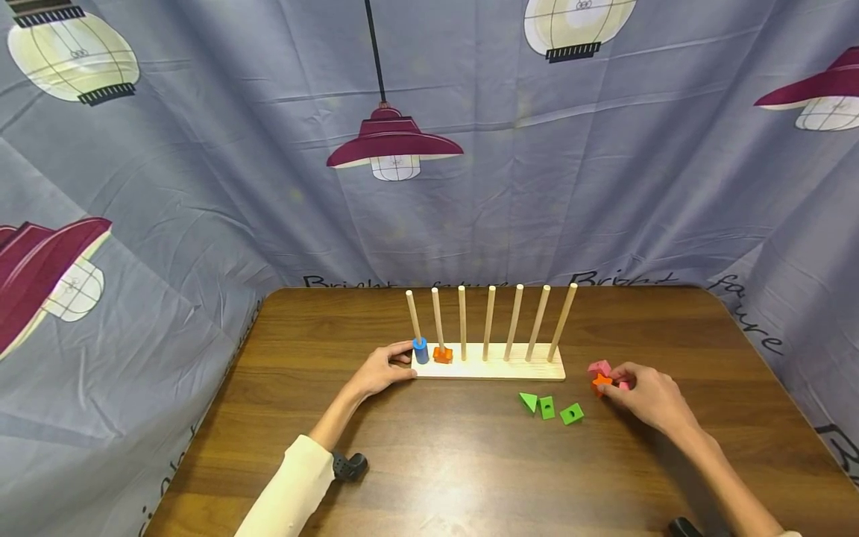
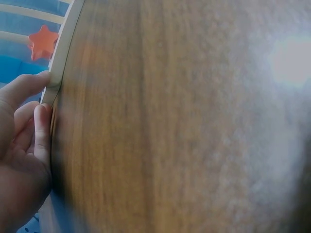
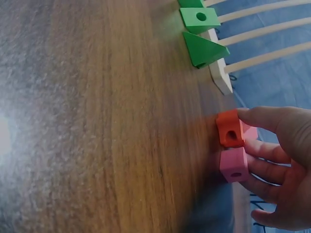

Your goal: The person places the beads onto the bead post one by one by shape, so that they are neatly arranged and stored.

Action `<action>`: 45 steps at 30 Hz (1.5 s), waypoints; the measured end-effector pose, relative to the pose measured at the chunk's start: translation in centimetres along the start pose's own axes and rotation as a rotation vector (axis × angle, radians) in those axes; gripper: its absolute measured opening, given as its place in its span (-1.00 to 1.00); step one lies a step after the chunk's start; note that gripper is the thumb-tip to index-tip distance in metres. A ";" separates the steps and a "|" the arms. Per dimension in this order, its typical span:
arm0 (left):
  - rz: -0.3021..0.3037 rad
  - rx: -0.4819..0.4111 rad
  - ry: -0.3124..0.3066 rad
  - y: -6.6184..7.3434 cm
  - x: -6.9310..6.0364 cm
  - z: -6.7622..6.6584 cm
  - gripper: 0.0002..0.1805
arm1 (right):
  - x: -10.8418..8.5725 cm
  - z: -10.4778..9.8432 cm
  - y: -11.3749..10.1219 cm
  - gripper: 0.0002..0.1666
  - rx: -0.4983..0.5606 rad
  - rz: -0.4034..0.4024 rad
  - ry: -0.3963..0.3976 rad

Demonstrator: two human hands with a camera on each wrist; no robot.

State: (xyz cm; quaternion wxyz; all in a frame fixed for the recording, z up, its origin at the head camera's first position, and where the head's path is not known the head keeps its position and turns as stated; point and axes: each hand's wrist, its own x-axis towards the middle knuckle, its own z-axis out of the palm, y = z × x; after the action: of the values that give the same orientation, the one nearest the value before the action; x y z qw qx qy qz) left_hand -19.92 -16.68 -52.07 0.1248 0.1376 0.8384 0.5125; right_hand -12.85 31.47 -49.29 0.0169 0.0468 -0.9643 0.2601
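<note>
Your right hand (image 1: 651, 397) pinches the star (image 1: 602, 383), a smooth orange block with a round hole, between thumb and fingers. Pink blocks (image 3: 234, 166) sit close against that grip, over the grained brown table (image 1: 463, 455). Left of it lie angular green blocks (image 1: 546, 408); beyond them, a pale wooden board (image 1: 490, 371) with seven round pegs (image 1: 491, 322). Your left hand (image 1: 379, 372) grips its far end, beside a blue cylinder (image 1: 420, 352) and another orange star (image 1: 443, 356), both threaded on.

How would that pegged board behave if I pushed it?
The board would probably slide rather than tip: it lies flat on the table. It looks like wood, so probably stiff. The left hand gripping its end might steady it.
</note>
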 end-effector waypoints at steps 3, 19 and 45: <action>0.003 -0.002 -0.003 0.1 0.0 0.0 -0.32 | 0.2 0.2 -0.1 -0.53 0.018 -0.008 -0.009; -0.006 -0.012 0.001 0.1 0.1 0.0 -0.32 | 0.6 0.5 -1.0 -0.64 0.103 -0.006 -0.080; 0.033 -0.030 -0.003 0.2 -0.2 -0.1 -0.31 | 0.6 0.7 -2.6 -0.67 0.095 -0.114 0.031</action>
State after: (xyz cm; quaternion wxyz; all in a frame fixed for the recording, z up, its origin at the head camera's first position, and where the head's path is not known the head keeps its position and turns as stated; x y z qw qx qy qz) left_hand -19.78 -16.68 -51.81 0.1196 0.1503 0.8281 0.5267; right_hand -13.18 28.80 -48.60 0.0445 0.0982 -0.9463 0.3047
